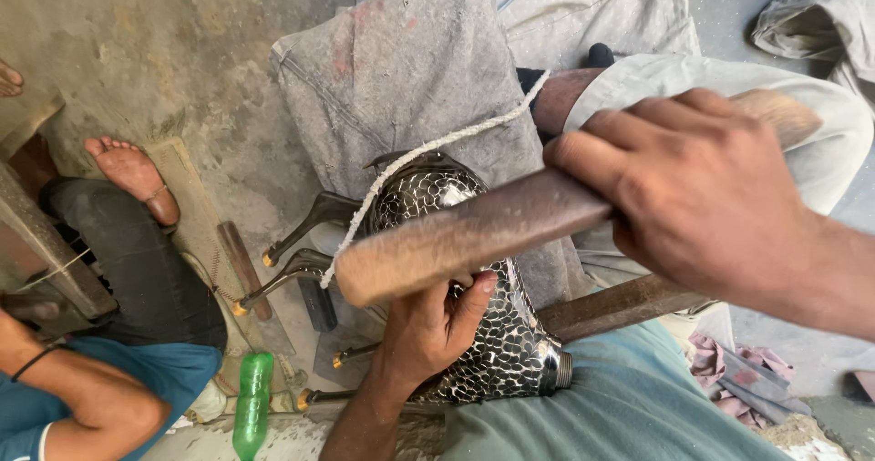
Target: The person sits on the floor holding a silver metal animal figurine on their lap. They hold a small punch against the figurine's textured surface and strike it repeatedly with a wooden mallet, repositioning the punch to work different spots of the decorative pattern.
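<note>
Right hand: fingers closed around a thick brown wooden mallet, held over the work. Left hand: fingers clamped on a shiny scale-patterned dark metal animal figure, lying on grey cloth across the lap. Step judged: hammering; next stroke demands clearance from the left thumb. White cord crosses the figure; a seated co-worker and green plastic bottle are left.

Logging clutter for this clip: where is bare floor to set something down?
Bare concrete floor lies upper left, bordered by the grey cloth and a co-worker's bare foot. It is crowded around the mosaic metal animal figure, green plastic bottle and both hands.
</note>
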